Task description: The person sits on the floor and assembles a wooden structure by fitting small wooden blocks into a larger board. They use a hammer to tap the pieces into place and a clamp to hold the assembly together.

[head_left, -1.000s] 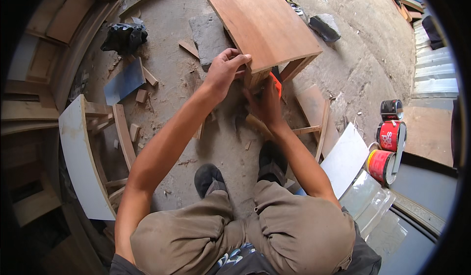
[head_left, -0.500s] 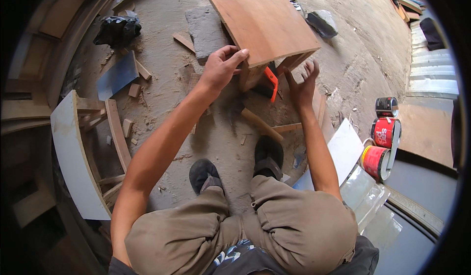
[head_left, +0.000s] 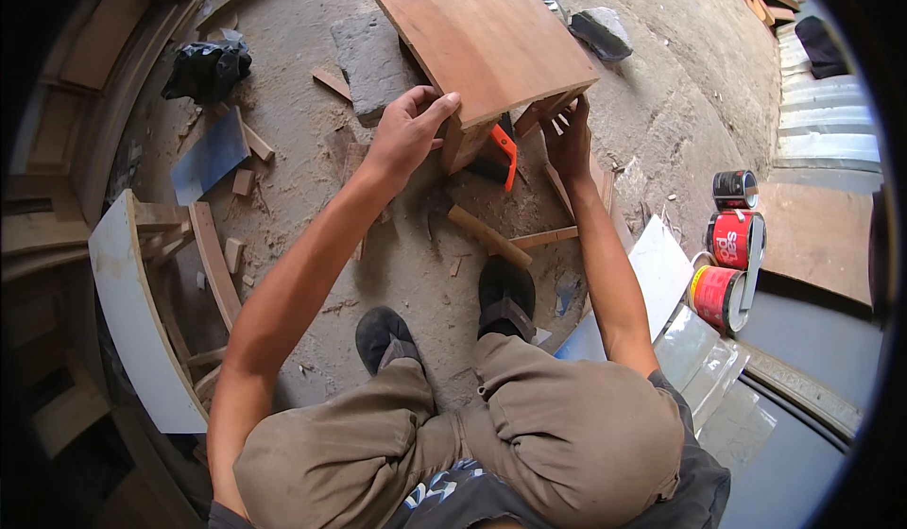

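A wooden box-like frame [head_left: 477, 42] with a broad brown plywood top stands in front of me, its near end uncovered below the panel. My left hand [head_left: 406, 137] is closed on its near left corner, thumb along the top edge and fingers down the side. At the near right corner, my right hand [head_left: 570, 146] has its fingers bent against the side board, just under the panel; part of its grip is hidden. An orange-handled handsaw [head_left: 505, 156] lies beneath the frame, its blade mostly in shadow. Nearer my feet rests a hammer [head_left: 487, 234] with a wooden handle.
A grey stone block [head_left: 368, 64] sits left of the frame, another stone [head_left: 603, 34] to its right. Red and black cans [head_left: 735, 238] stand at the right beside glass sheets [head_left: 694, 354]. A white-faced wooden frame [head_left: 142, 312] leans at the left. Wood offcuts [head_left: 244, 182] litter the ground.
My right hand has moved up from beside the frame onto its near right corner, fingers now bent against it. My left hand keeps its hold. The whole view has shifted slightly.
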